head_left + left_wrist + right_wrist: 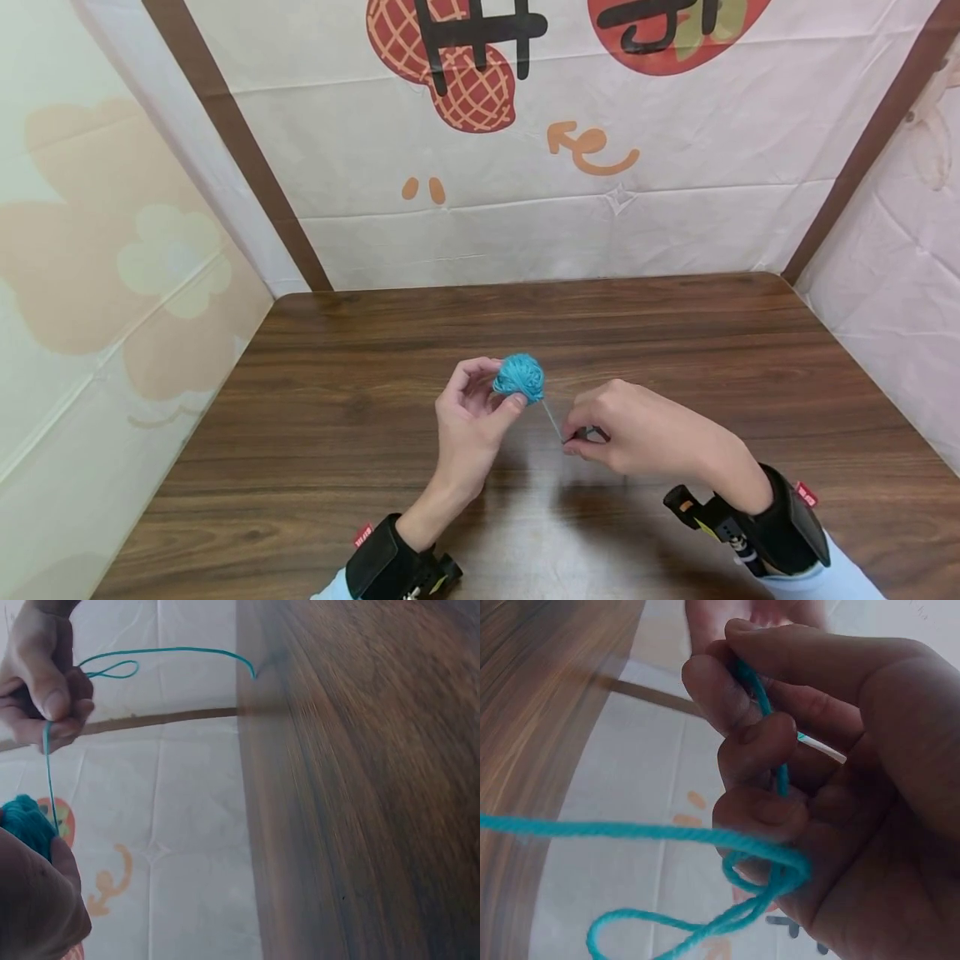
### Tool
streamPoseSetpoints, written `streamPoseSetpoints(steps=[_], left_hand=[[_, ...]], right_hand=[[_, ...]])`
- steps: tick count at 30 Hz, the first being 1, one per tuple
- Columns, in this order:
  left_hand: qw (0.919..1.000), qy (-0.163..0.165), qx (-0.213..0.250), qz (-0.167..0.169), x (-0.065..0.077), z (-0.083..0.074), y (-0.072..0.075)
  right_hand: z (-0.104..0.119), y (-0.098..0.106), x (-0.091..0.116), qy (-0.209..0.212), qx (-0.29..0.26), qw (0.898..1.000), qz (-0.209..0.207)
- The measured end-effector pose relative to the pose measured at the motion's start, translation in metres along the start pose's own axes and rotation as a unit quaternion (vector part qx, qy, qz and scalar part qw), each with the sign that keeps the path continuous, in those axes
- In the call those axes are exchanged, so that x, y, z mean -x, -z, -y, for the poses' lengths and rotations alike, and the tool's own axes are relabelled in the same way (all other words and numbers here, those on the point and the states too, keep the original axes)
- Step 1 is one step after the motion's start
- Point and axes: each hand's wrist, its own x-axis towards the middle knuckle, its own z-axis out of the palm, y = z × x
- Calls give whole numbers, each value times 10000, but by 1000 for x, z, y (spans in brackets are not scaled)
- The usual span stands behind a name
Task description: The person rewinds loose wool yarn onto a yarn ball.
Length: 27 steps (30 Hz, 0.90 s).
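Note:
A small ball of turquoise yarn (519, 377) is held up above the table by my left hand (472, 421), its thumb and fingers around the lower and left sides. From the ball a taut strand of yarn (552, 419) runs down to my right hand (622, 425), which pinches it between thumb and index finger. In the right wrist view the strand passes under the curled fingers (757, 754), and a loose loop with a trailing tail (630, 830) hangs from the palm. The left wrist view shows the yarn ball (28, 825) partly hidden by my left hand.
Both hands are over a brown wood-grain table (337, 467). Behind it hangs a white printed cloth (525, 233), with more cloth at the left (90, 333) and right (900, 275). Each wrist wears a black camera strap (795, 517).

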Motion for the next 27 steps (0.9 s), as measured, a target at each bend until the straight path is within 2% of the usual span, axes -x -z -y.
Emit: streamPoseSetpoints(steps=[6,10,13,20,27], left_hand=[[9972,-144,-699,238,1,3,0],[9870,-340,-1430,642,4,4,-1],[9789,-519,-1750,916,7,4,-2],[9707,-731,-1778,1440,8,5,-3],[9692,-486,-1705,1710,10,3,-4]], right_hand=[[8,-1,3,182,256,9994,-168],[10,-1,4,410,374,9975,-435],[11,0,4,569,372,9952,-706],[6,6,5,910,382,9862,-1332],[-1,10,6,1223,217,9759,-1797]])
